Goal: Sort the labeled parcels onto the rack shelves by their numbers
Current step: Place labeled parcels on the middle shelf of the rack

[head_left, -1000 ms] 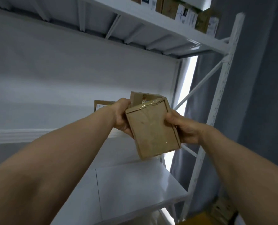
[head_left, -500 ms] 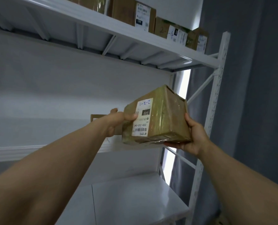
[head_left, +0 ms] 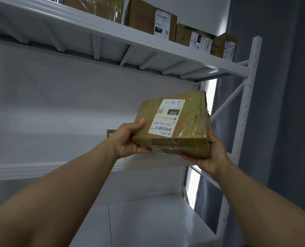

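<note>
Closest to where the person is standing, two bare forearms are reaching up and forward, and between them the parcel [head_left: 183, 129] is being held clear of every shelf. The left hand [head_left: 128, 139] is gripping its near left corner, thumb lying on the labelled face and fingers curling underneath. The right hand [head_left: 210, 155] is cupping the near right corner from below, fingers wrapping under the taped edge. The parcel is lying broadside across the two hands, its labelled face tipping back toward the person and its far edge riding higher than the near one. Its white label [head_left: 167, 118] is showing a handwritten number that is reading upside down from here, 2-2-1 as far as I can make out. Just beyond and a little below the hands, the front lip of the middle shelf [head_left: 59, 166] is running left to right, so the parcel is hanging in front of that opening, with both hands looking about equally close to it. I am judging that the coming move is turning on this: the shelf is lying straight ahead, away from the body, so the raised far edge would be going in first. Behind the left hand, the corner of another box [head_left: 110, 130] is peeking out. Higher and farther, the top shelf [head_left: 148, 42] is carrying a row of boxes, among them a brown box [head_left: 183, 35] with 2-4 written across it.
</note>
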A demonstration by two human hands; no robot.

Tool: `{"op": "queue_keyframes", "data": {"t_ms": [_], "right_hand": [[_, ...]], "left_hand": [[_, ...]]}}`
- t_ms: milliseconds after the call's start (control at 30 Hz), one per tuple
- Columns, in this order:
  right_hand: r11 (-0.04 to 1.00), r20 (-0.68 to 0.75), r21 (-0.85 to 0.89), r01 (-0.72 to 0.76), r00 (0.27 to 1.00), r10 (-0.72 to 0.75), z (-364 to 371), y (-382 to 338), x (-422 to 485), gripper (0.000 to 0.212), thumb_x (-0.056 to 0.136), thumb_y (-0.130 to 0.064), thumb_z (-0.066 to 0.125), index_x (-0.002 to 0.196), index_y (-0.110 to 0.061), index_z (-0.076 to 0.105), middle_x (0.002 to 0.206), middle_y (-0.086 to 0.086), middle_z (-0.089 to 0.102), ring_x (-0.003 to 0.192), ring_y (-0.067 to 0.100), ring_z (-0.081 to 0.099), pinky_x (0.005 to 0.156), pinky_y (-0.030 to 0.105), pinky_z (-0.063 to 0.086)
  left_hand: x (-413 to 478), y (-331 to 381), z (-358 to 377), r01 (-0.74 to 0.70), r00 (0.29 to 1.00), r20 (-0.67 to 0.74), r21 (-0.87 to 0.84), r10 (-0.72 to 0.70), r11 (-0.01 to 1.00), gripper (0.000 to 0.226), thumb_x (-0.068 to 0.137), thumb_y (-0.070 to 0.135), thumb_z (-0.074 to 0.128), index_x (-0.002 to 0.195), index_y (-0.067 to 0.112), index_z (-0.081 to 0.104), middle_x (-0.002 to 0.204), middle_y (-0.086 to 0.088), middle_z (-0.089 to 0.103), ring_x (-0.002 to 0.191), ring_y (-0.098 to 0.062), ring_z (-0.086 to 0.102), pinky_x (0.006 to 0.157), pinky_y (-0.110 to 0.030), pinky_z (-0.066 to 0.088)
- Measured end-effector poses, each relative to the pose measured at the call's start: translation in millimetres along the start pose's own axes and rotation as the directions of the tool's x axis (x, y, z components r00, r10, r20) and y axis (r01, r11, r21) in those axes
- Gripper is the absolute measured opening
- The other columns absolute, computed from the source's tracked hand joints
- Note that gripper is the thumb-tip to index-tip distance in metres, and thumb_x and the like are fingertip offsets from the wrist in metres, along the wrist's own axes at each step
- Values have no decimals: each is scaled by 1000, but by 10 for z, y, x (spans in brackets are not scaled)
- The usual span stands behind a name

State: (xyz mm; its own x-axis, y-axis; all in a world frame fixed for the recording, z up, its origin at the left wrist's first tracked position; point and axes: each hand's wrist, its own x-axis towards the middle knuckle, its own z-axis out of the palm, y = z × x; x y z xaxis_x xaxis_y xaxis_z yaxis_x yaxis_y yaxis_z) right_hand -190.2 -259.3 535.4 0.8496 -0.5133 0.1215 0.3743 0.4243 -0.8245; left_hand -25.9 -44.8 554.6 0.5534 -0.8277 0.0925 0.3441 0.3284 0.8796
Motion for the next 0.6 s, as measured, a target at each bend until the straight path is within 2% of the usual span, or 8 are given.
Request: {"op": "queue_keyframes", "data": {"t_ms": [67, 133, 167, 233, 300, 400, 500, 600], "right_hand": [[995, 3, 91, 32, 999, -32, 90, 30, 11, 57, 97, -62, 41, 123, -18, 64, 122, 19, 68, 110, 45, 65, 86, 67, 52], [983, 17, 178, 54, 998, -58, 193, 71, 36, 55, 98, -60, 40, 127, -17, 61, 126, 18, 66, 113, 46, 62, 88, 69, 50], [979, 29, 196, 56, 998, -63, 244, 97, 51, 56, 99, -59, 39, 130, -17, 59, 128, 18, 65, 114, 45, 61, 89, 69, 50], [977, 57, 209, 45, 997, -58, 321, 134, 71, 59, 99, -60, 37, 133, -16, 57, 130, 18, 64, 116, 45, 61, 88, 67, 51], [981, 91, 194, -2, 996, -16, 325, 143, 75, 59, 99, -59, 37, 135, -16, 56, 130, 17, 65, 118, 44, 61, 91, 66, 50], [995, 155, 18, -94, 984, 90, 226, 115, 6, 47, 102, -50, 39, 129, -17, 59, 122, 9, 70, 118, 36, 62, 103, 66, 39], [990, 8, -134, -32, 999, 33, 63, 31, 23, 24, 97, -28, 51, 116, -21, 65, 120, 4, 67, 118, 31, 60, 103, 65, 37], [979, -151, -201, 32, 986, -63, -7, -112, 33, 44, 90, -39, 60, 132, -26, 58, 129, 8, 59, 121, 28, 55, 99, 61, 41]], "left_hand": [[25, -15, 94, -78, 996, -58, -216, 67, 973, 71, 75, 32, 80, 135, 8, 50, 131, -20, 60, 109, -42, 64, 81, -64, 54], [35, -64, 250, -95, 995, -27, -317, 92, 944, 76, 72, 37, 83, 136, 10, 52, 136, -19, 58, 108, -38, 65, 77, -55, 58], [28, -96, 343, -90, 995, 6, -291, 96, 953, 79, 69, 44, 84, 136, 13, 54, 137, -18, 58, 114, -39, 62, 86, -58, 54], [30, -146, 508, -52, 998, 22, -194, 58, 980, 102, 56, 57, 87, 141, 17, 48, 144, -22, 49, 131, -49, 45, 102, -72, 33], [21, -168, 607, -28, 999, -36, -170, 22, 985, 113, 47, 60, 90, 143, 23, 43, 147, -24, 42, 134, -56, 34, 100, -80, 22], [-41, -85, 636, -79, 991, -121, -266, 48, 961, 78, 58, 46, 88, 126, 23, 59, 129, -20, 58, 118, -48, 53, 91, -78, 35], [-68, 179, 509, -197, 958, -220, -50, 182, 979, 63, 62, 32, 82, 121, 19, 65, 124, -16, 66, 111, -37, 63, 87, -59, 51], [-152, 448, 406, -230, 966, -54, 278, 254, 933, 80, 61, 17, 81, 135, 12, 51, 126, -21, 65, 108, -41, 66, 86, -53, 55]]}}
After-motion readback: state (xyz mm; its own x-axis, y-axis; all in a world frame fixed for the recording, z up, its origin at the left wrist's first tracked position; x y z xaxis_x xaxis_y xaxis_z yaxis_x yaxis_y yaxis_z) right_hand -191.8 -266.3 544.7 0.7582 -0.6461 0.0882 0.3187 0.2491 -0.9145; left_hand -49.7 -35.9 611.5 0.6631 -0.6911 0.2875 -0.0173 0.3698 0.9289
